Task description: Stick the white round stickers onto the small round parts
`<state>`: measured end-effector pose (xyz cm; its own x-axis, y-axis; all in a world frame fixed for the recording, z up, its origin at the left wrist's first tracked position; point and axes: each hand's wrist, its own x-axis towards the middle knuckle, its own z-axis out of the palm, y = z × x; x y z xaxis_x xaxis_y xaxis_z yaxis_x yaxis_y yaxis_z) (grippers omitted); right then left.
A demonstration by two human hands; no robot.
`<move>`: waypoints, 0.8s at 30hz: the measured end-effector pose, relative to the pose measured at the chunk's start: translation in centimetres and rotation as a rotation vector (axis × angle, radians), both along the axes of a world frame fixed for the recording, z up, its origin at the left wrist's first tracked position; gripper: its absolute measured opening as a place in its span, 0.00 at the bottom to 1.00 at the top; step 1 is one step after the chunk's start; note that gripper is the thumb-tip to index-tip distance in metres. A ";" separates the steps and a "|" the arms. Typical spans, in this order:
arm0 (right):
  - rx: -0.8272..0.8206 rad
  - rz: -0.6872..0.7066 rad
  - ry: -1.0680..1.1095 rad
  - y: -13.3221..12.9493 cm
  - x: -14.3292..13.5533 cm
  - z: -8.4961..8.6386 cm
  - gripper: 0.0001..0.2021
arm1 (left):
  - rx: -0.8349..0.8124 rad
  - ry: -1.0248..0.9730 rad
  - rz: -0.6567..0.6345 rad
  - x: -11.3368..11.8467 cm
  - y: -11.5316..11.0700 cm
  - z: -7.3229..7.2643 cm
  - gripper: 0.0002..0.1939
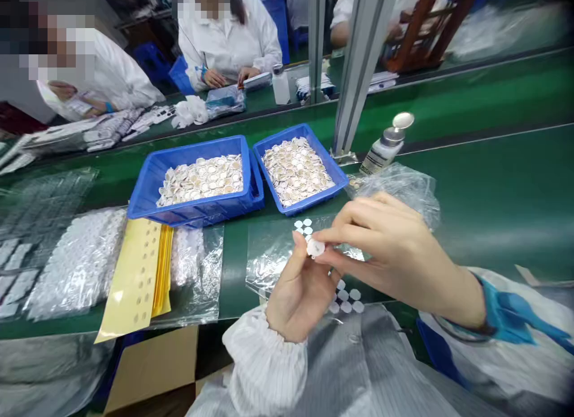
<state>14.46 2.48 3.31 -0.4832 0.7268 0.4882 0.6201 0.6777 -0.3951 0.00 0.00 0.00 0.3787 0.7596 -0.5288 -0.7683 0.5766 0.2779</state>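
Head view: a small white round piece (pixel 316 248) is held at the meeting point of two bare hands, above the green tabletop (pixel 493 196), and serves here as the landmark. By the left hand (pixel 302 288) the piece is pinched from its left and near side, the thumb raised against it and the palm turned up. By the right hand (pixel 381 244) it is gripped from its right, between thumb and forefinger. Neither hand is nearer, since the piece is touched by both. No long axis can be made out; a roundish face is shown to the camera, with fine detail too small to tell.

Below the piece, a clear plastic bag (pixel 264 264) is spread flat. White discs are grouped in two places: a few (pixel 304 224) just beyond the piece, and more (pixel 345 301) on its near side, close to the tabletop's front edge.

Farther beyond the piece, the way is bounded by a blue bin (pixel 338 183) filled with pale discs. Beyond and to the right, a crumpled clear bag (pixel 419 193) and an open-lidded bottle (pixel 381 154) are found. Past these, still to the piece's right, the widest stretch of green surface is seen.
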 end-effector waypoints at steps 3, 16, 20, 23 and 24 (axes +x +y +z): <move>0.035 -0.020 0.010 0.1 -0.3 0.0 0.05 | -0.034 -0.012 0.003 -0.3 0.2 0.4 0.22; 0.067 -0.021 0.031 0.2 -0.9 0.1 0.07 | -0.052 -0.083 0.003 -0.6 0.5 1.3 0.26; 0.065 -0.018 0.030 0.2 -0.9 0.0 0.08 | -0.049 -0.085 0.006 -0.6 0.5 1.3 0.26; 0.061 -0.012 0.036 0.3 -0.8 0.0 0.08 | -0.051 -0.062 0.006 -0.5 0.4 1.4 0.25; 0.057 -0.012 0.039 0.3 -0.8 0.0 0.08 | -0.052 -0.054 0.008 -0.5 0.4 1.4 0.25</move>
